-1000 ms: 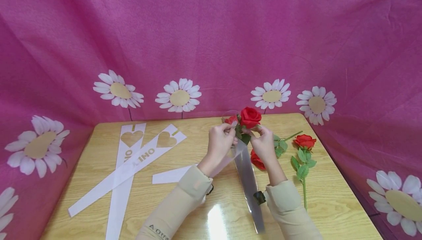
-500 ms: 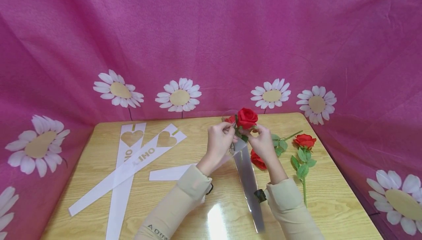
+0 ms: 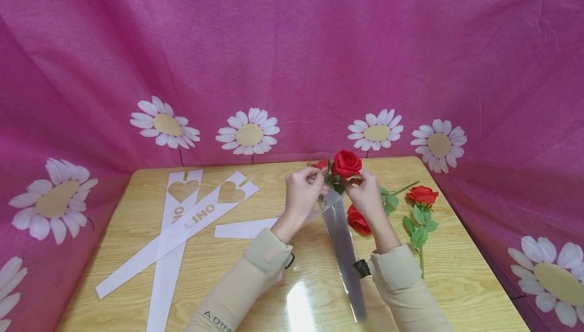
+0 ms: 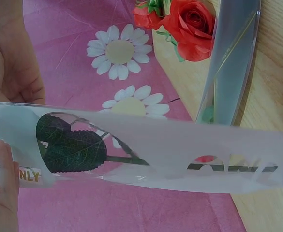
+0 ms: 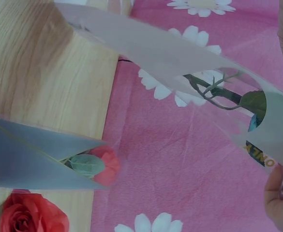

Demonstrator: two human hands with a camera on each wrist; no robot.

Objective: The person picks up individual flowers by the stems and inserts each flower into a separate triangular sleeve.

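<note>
Head view: both hands (image 3: 302, 195) (image 3: 366, 193) hold a sleeved rose (image 3: 347, 163).

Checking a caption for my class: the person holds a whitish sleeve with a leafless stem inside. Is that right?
Not quite: the stem inside the held whitish sleeve isn't leafless; the left wrist view shows dark green leaves on it.

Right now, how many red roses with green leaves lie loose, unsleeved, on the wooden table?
2: a red rose partly behind the person's right hand; a second red rose farther right. Others may be hidden.
</note>
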